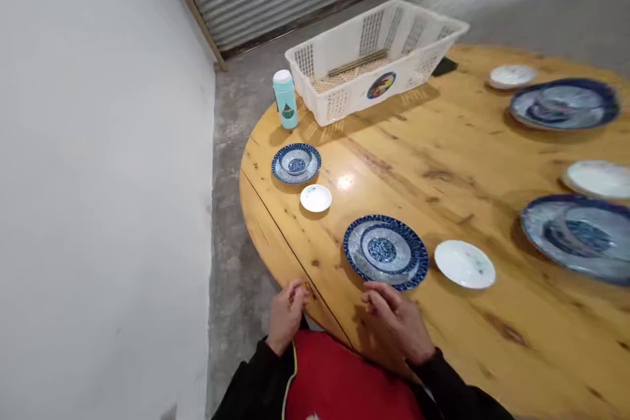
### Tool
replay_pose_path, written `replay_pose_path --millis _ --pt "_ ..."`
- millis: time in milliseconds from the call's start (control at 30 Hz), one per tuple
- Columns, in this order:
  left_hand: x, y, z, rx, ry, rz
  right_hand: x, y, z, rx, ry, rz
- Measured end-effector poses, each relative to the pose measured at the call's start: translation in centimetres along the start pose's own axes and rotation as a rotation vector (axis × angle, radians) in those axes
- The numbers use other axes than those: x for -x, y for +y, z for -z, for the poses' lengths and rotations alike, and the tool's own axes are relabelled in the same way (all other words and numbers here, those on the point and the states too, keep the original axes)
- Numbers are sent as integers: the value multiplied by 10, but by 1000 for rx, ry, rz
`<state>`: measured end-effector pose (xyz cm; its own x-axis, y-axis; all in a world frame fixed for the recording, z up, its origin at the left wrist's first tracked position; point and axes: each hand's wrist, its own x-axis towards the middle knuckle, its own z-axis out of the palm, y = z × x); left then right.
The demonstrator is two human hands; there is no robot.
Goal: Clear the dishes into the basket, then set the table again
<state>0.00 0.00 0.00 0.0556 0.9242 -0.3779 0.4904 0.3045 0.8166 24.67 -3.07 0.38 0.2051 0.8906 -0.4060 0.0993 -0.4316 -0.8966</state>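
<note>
My left hand (pixel 287 315) rests at the near edge of the round wooden table (pixel 443 164), its fingers curled in loosely with nothing visible in them. My right hand (pixel 398 323) lies palm down on the tabletop, fingers bent and together, fingertips just short of a blue patterned plate (pixel 386 252) holding a smaller blue bowl. A small white saucer (pixel 464 264) lies right of that plate. Farther left sit another blue plate with a bowl (pixel 296 163) and a small white saucer (pixel 315 197).
A white plastic basket (pixel 374 59) stands at the table's far side beside a teal bottle (pixel 285 99). Large blue plates (pixel 564 102) (pixel 575 235) and white saucers (pixel 512 75) (pixel 598 178) lie on the right. A white wall runs along the left; concrete floor lies beyond.
</note>
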Motion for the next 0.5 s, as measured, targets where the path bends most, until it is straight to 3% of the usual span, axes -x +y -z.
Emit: replay_pose_path --millis 133,300,400,500 --pt "12 9 -13 -136 -161 -131 42 24 -10 -135 48 -56" --pt "9 10 -10 -149 -204 -202 69 47 -14 -338 188 -213" --pt "12 1 -2 -155 -214 -244 76 51 -11 -355 325 -219" --pt "22 -19 8 -122 -221 -218 85 52 -16 -329 376 -229"
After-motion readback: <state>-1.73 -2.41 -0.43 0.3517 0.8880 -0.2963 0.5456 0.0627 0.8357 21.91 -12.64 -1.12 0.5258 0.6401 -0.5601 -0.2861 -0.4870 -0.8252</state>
